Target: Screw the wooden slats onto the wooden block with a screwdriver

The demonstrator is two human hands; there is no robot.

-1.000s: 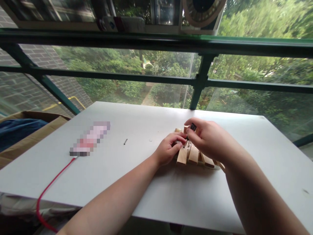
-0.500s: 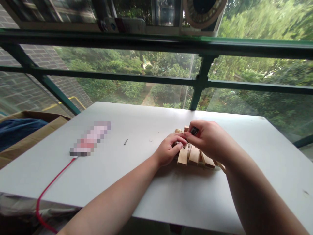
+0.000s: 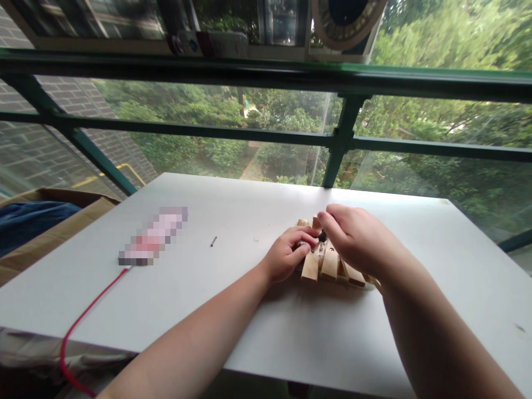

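Observation:
A small assembly of pale wooden slats (image 3: 329,265) lies on the white table, right of the middle. Curled over its left end is my left hand (image 3: 288,252), with fingers and thumb closed near a screw head; what sits between the fingertips is partly hidden. My right hand (image 3: 353,235) is wrapped around a screwdriver (image 3: 322,236), whose dark end shows below the fist. The screwdriver slants down toward the slats beside my left fingertips, and its tip is hard to make out. Off to the left, apart from both hands, lies a loose screw (image 3: 213,241).
A blurred-out phone-like device (image 3: 153,235) rests on the left of the table (image 3: 199,299), with a red cable (image 3: 78,321) running off the front edge. Beyond the table's left edge stands a cardboard box (image 3: 97,208) holding blue cloth. Green railings (image 3: 249,133) and glass border the back.
My right hand has turned around the screwdriver, its knuckles and thumb shifting so the handle's upper part is now covered. My left hand and the slats have stayed in place.

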